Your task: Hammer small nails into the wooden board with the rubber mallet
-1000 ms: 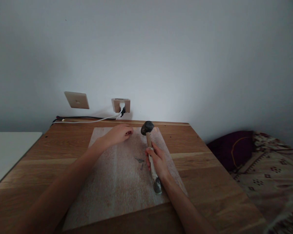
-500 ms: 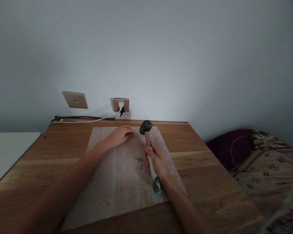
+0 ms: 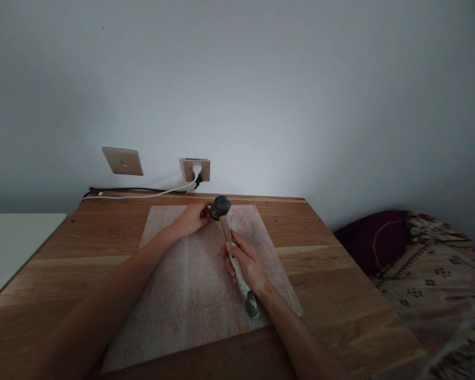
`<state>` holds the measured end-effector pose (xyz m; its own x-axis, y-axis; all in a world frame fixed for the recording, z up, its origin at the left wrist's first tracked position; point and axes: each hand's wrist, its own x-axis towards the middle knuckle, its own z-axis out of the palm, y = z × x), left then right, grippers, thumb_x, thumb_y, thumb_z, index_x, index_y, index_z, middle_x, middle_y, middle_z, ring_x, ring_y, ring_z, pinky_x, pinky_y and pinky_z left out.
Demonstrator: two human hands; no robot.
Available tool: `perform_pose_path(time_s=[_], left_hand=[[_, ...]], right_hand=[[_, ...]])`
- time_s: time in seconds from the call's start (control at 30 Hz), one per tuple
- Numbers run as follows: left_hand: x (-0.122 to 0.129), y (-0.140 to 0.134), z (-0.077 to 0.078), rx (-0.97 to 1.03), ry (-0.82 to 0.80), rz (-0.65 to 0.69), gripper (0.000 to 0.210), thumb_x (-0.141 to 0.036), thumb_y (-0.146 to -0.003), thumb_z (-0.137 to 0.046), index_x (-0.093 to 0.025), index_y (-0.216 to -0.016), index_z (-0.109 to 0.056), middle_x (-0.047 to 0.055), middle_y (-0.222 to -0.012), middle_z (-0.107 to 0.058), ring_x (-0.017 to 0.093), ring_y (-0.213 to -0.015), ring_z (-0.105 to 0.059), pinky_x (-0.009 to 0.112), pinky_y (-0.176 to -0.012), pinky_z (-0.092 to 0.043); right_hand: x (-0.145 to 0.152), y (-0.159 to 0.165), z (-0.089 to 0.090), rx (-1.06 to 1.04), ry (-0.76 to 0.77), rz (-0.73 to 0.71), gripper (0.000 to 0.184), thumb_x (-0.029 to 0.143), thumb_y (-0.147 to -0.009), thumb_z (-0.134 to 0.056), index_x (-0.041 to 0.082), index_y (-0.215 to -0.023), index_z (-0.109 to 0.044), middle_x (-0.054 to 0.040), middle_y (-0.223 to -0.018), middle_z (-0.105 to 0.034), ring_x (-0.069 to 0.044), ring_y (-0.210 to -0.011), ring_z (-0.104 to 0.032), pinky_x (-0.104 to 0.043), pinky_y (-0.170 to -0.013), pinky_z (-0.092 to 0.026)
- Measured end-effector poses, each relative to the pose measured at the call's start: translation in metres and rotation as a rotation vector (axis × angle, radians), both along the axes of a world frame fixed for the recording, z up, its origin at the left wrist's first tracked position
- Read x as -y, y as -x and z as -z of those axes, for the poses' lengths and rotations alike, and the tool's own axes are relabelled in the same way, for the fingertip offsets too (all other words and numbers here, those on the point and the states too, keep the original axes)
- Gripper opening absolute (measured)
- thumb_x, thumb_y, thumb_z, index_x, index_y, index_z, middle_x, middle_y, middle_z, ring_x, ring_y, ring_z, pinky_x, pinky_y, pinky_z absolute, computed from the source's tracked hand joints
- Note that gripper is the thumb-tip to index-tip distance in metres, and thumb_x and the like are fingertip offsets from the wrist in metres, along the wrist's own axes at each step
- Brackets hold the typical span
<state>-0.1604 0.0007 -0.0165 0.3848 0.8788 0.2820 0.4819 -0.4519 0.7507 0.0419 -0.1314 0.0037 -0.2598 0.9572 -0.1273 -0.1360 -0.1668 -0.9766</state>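
My right hand [image 3: 248, 259] is wrapped round the pale, worn handle of a mallet [image 3: 243, 282] with a dark head. That head is over the far part of a thin whitish wooden board [image 3: 174, 295], close to the fingers of my left hand [image 3: 195, 217]. My left fingers are bent together near the board's far edge; the mallet head partly covers them, and anything they pinch is hidden. A small metal nail [image 3: 221, 255] shows beside my right fingers, and the other loose nails are hidden by that hand. Tiny marks or nails stand near the board's far right corner.
The board lies on a brown wooden table [image 3: 324, 285] against a pale wall [image 3: 261, 105]. A white cable [image 3: 142, 197] and a black one run along the back to a wall socket [image 3: 206, 171]. Bedding [image 3: 423, 279] lies to the right, a white surface [image 3: 16, 243] to the left.
The mallet head has moved left, from the right of my left hand to right beside its fingers. My right hand has shifted left and now covers most of the loose nails.
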Motion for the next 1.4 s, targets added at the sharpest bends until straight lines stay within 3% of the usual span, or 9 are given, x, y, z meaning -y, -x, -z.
perform_pose_path(time_s=[0.23, 0.67, 1.0, 1.4], left_hand=[[0.0003, -0.0013, -0.001, -0.014, -0.007, 0.016, 0.047, -0.008, -0.072, -0.065, -0.012, -0.118, -0.07, 0.004, -0.087, -0.074, 0.019, -0.076, -0.067, 0.029, -0.072, -0.051], [0.0007, -0.0002, -0.0025, -0.032, -0.022, -0.002, 0.043, -0.008, -0.071, -0.066, -0.015, -0.112, -0.07, 0.004, -0.09, -0.074, 0.02, -0.077, -0.066, 0.03, -0.073, -0.05], [0.0002, 0.0016, -0.0001, -0.027, -0.027, 0.037, 0.04, -0.011, -0.077, -0.065, -0.015, -0.117, -0.068, 0.002, -0.084, -0.073, 0.02, -0.073, -0.066, 0.029, -0.071, -0.05], [0.0006, -0.0002, -0.0013, -0.024, -0.012, 0.035, 0.044, -0.009, -0.074, -0.066, -0.015, -0.117, -0.069, 0.002, -0.086, -0.074, 0.019, -0.074, -0.066, 0.029, -0.072, -0.051]], right_hand=[[-0.0016, 0.0006, 0.0042, 0.059, -0.018, 0.023, 0.031, 0.045, -0.082, -0.062, 0.02, -0.101, -0.057, 0.0051, -0.078, -0.059, -0.006, -0.038, -0.044, -0.018, -0.028, -0.035], [0.0, 0.0004, 0.0026, 0.074, -0.061, 0.004, 0.025, 0.041, -0.083, -0.06, 0.022, -0.099, -0.057, 0.0052, -0.077, -0.059, -0.006, -0.037, -0.044, -0.018, -0.028, -0.035], [-0.001, -0.0003, 0.0046, 0.08, -0.045, 0.041, 0.03, 0.042, -0.082, -0.06, 0.02, -0.103, -0.057, 0.0053, -0.076, -0.059, -0.006, -0.037, -0.045, -0.017, -0.028, -0.036], [-0.0021, -0.0008, 0.0073, 0.076, -0.047, 0.047, 0.034, 0.043, -0.081, -0.061, 0.02, -0.106, -0.058, 0.0056, -0.074, -0.059, -0.007, -0.036, -0.044, -0.019, -0.027, -0.035]])
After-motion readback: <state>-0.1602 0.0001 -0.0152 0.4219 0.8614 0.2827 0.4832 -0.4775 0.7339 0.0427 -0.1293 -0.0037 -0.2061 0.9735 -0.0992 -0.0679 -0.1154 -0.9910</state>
